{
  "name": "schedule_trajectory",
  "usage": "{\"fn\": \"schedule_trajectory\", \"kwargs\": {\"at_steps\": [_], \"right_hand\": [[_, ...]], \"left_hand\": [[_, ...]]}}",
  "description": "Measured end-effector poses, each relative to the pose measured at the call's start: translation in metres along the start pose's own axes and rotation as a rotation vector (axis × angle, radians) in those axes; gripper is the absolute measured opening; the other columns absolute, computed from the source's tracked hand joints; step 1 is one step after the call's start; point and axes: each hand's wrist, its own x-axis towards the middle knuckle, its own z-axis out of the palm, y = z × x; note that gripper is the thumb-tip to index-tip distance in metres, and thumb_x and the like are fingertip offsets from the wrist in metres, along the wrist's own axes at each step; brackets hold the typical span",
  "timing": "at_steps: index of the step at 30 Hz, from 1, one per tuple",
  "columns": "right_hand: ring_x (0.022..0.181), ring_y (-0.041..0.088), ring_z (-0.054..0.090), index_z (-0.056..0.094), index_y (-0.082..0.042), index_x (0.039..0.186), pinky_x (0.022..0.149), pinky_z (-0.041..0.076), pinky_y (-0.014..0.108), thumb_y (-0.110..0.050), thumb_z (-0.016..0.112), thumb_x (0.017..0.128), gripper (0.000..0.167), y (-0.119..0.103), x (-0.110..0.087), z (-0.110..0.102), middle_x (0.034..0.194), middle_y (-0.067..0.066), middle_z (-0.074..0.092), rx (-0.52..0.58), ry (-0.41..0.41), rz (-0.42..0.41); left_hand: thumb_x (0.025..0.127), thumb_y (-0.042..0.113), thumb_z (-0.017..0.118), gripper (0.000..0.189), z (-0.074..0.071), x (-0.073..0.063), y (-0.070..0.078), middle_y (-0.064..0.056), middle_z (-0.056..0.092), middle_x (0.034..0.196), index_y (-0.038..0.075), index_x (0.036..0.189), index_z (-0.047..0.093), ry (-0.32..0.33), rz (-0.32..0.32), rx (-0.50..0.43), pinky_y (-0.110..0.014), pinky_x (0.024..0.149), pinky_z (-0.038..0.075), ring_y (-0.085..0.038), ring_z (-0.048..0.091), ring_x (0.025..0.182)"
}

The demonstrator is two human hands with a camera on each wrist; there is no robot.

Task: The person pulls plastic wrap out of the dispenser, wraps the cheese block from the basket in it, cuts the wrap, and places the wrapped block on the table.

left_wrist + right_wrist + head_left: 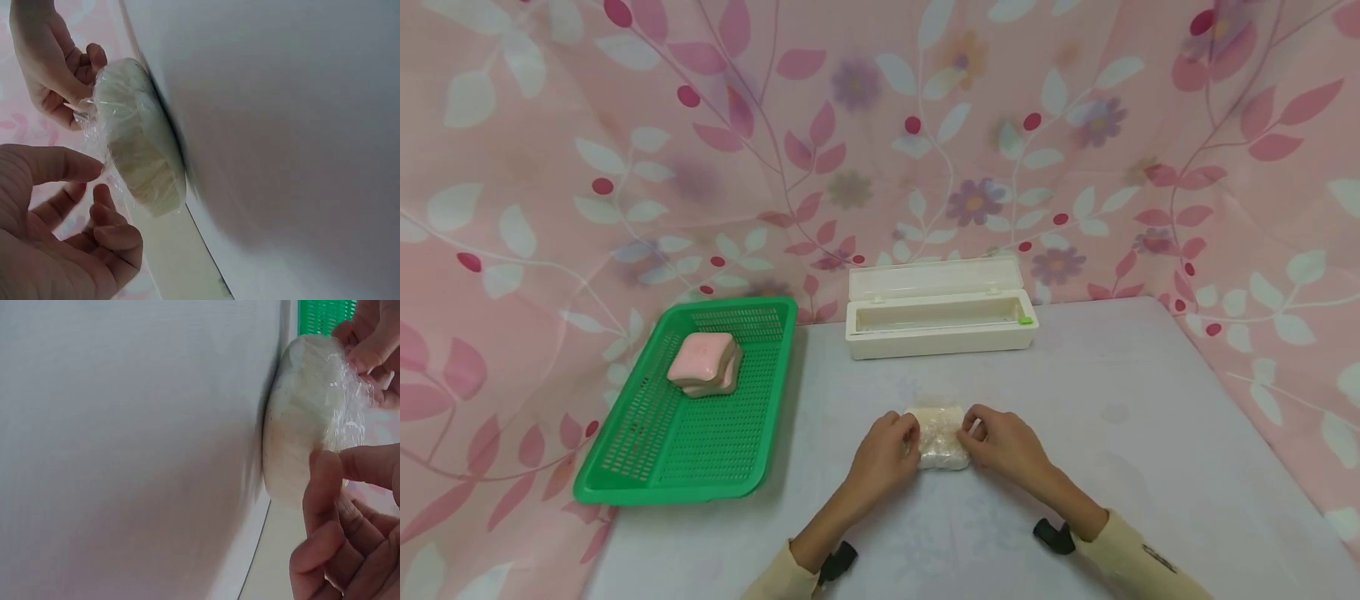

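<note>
A pale cream, rounded block wrapped in clear cling film lies on the table in front of me. At its left side my left hand pinches the edge of the film. From the right side my right hand also holds the film, thumb and finger close together on it in the right wrist view. The film looks crumpled along the block's top. What the block is made of cannot be told through the wrap.
Behind the block stands a long white box, its clear lid raised and a small green piece at its right end. To the left, a green plastic basket holds stacked pink, rounded blocks. A floral curtain hangs behind the white-covered table.
</note>
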Motion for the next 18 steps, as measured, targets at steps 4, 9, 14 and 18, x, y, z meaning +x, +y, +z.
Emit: {"fn": "schedule_trajectory", "kwargs": {"at_steps": [4,9,14,18], "right_hand": [[0.059,0.003,0.053,0.065,-0.019,0.094,0.055,0.043,0.026,-0.023,0.072,0.09,0.009,0.001,-0.005,-0.006,0.072,-0.014,0.063,-0.025,0.023,-0.077],[0.064,-0.001,0.053,0.066,-0.017,0.104,0.055,0.044,0.022,-0.013,0.075,0.086,0.021,0.003,-0.012,-0.01,0.093,-0.011,0.066,-0.094,0.11,-0.289],[0.067,-0.002,0.053,0.069,-0.017,0.099,0.055,0.044,0.016,-0.004,0.076,0.08,0.024,0.006,-0.017,-0.013,0.105,-0.009,0.065,-0.183,0.154,-0.626],[0.069,0.0,0.056,0.072,-0.016,0.106,0.059,0.047,0.018,-0.013,0.078,0.082,0.026,0.007,-0.017,-0.012,0.113,-0.005,0.065,-0.234,0.118,-0.735]], "left_hand": [[0.079,0.001,0.067,0.019,-0.003,-0.008,-0.007,0.007,0.052,0.089,0.018,0.085,0.062,0.011,0.104,-0.027,-0.027,0.07,0.044,-0.012,0.049,0.083],[0.078,-0.002,0.066,0.021,-0.004,-0.017,-0.016,0.005,0.054,0.096,0.017,0.087,0.065,0.077,0.308,0.031,-0.025,0.07,0.044,-0.013,0.049,0.086],[0.081,0.002,0.068,0.019,-0.006,-0.021,-0.018,0.005,0.056,0.103,0.019,0.09,0.069,0.051,0.453,0.069,-0.022,0.068,0.04,-0.013,0.046,0.084],[0.084,0.015,0.075,0.023,-0.006,-0.019,-0.018,0.002,0.058,0.115,0.02,0.106,0.071,0.015,0.509,0.213,-0.025,0.071,0.043,-0.016,0.049,0.09]]}}
